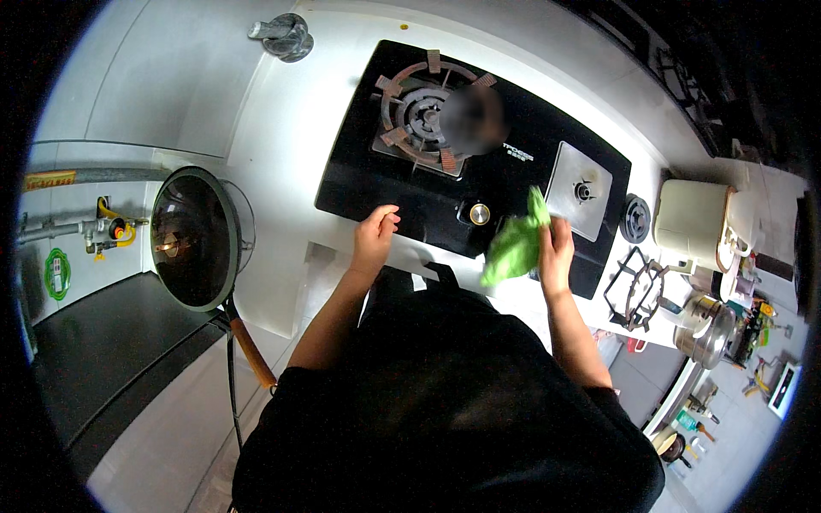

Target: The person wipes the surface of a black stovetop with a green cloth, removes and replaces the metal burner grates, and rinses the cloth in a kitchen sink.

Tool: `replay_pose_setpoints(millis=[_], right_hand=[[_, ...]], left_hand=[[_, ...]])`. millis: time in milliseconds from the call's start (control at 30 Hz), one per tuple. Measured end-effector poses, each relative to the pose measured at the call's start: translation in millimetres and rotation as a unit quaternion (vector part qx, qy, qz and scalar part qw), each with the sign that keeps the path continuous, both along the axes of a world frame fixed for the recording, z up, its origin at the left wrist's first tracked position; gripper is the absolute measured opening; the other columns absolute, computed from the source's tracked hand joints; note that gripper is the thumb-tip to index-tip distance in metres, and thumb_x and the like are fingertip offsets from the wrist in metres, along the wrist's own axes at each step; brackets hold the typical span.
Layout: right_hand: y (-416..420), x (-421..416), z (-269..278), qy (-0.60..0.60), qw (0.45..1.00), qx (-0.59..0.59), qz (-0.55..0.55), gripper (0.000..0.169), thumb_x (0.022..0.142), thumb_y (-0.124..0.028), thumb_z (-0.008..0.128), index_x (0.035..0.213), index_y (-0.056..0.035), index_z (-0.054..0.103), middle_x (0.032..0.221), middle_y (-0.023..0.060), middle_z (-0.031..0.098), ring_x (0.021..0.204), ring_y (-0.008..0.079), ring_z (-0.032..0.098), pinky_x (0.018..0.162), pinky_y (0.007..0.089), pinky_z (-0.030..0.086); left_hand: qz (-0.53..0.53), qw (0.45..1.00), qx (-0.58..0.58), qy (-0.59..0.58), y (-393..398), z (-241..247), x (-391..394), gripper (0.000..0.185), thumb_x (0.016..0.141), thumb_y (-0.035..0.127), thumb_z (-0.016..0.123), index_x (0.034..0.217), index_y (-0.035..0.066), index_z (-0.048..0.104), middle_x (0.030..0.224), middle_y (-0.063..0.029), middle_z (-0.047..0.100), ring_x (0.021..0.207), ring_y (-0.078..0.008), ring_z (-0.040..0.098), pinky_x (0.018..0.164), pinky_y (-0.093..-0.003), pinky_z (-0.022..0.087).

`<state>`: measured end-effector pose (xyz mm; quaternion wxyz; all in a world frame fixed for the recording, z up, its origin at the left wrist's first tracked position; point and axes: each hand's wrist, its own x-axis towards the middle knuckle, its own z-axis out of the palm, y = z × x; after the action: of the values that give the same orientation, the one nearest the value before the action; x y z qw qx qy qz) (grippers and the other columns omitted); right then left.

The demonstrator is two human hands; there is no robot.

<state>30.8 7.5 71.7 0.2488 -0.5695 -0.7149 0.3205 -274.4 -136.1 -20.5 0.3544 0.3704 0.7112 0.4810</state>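
My right hand grips a bright green cleaning cloth, which hangs blurred over the front of a black glass gas cooktop. Near the cooktop's front left edge is my left hand, its fingers curled in with nothing seen in them. A round control knob lies between the hands. The left burner carries a rusty-looking pan support, partly covered by a grey blur. On the right, a bare burner shows in its square steel plate.
Right of the cooktop sit a burner cap, a pan support, a cream appliance and a steel pot. A wok with a wooden handle stands at left. A stone mortar occupies the back corner.
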Motion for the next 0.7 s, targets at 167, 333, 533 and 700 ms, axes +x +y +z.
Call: replay_pose_setpoints(millis=[167, 333, 533, 700], right_hand=[[76.0, -81.9, -73.2, -0.003, 0.985, 0.145, 0.095, 0.048, 0.086, -0.010, 0.062, 0.131, -0.0030, 0.047, 0.125, 0.0193, 0.053, 0.113, 0.0375, 0.054, 0.095, 0.0397, 0.046], [63.6, -131.7, -107.0, -0.304, 0.928, 0.151, 0.153, 0.055, 0.084, -0.029, 0.064, 0.132, -0.0053, 0.049, 0.135, 0.0164, 0.044, 0.126, 0.0359, 0.041, 0.103, 0.0440, 0.040], [53.0, -139.6, -84.5, -0.402, 0.882, 0.037, 0.242, 0.046, 0.087, -0.025, 0.059, 0.127, -0.0040, 0.051, 0.125, 0.0168, 0.049, 0.117, 0.0357, 0.049, 0.095, 0.0414, 0.046], [-10.4, -164.3, -66.6, -0.432, 0.849, 0.031, 0.302, 0.038, 0.083, -0.010, 0.055, 0.120, -0.0021, 0.054, 0.116, 0.0177, 0.053, 0.108, 0.0339, 0.055, 0.086, 0.0381, 0.052]], left_hand=[[0.001, 1.000, 0.019, -0.009, -5.5, -8.3, 2.5, 0.019, 0.097, 0.008, 0.052, 0.111, 0.003, 0.063, 0.087, -0.0106, 0.070, 0.073, -0.0156, 0.067, 0.067, -0.0282, 0.053], [0.023, 1.000, 0.016, -0.004, -21.5, -3.5, -4.7, 0.017, 0.096, 0.006, 0.052, 0.108, 0.004, 0.064, 0.086, -0.0119, 0.070, 0.073, -0.0181, 0.068, 0.067, -0.0289, 0.054], [0.030, 0.999, -0.007, -0.012, -41.6, -7.2, -16.0, 0.018, 0.100, 0.011, 0.052, 0.112, 0.004, 0.063, 0.089, -0.0082, 0.068, 0.076, -0.0138, 0.063, 0.069, -0.0275, 0.053], [0.068, 0.997, -0.009, -0.026, -36.5, 12.8, -11.4, 0.016, 0.096, 0.004, 0.053, 0.108, 0.004, 0.064, 0.083, -0.0094, 0.069, 0.074, -0.0149, 0.066, 0.069, -0.0282, 0.053]])
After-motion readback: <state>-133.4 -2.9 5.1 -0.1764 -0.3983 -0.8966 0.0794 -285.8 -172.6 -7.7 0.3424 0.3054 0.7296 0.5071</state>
